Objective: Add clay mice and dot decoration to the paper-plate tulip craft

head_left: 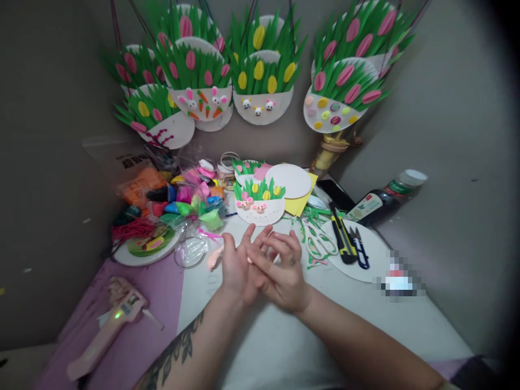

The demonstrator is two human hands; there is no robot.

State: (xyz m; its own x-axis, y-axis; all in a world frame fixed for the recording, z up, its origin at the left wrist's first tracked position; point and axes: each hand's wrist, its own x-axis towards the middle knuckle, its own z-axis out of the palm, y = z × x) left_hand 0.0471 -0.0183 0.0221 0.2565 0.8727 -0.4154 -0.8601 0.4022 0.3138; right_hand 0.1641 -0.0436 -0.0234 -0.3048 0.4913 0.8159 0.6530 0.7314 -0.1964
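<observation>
My left hand is held palm up over the white table, its fingers stretched out and spread. My right hand lies across that palm, its fingers loosely extended and pressed against it. A small pale speck shows where the two hands meet; I cannot make out what it is. Just beyond the fingertips lies a paper-plate craft with green grass, yellow and pink tulips and little pink pigs.
A pink glue gun with a lit green lamp lies on the purple mat at the left. Bags of coloured clay are piled behind a clear dish. White scissors, a yellow utility knife and blue snips lie on a round plate at the right, beside a dark bottle. Finished tulip crafts hang on the wall.
</observation>
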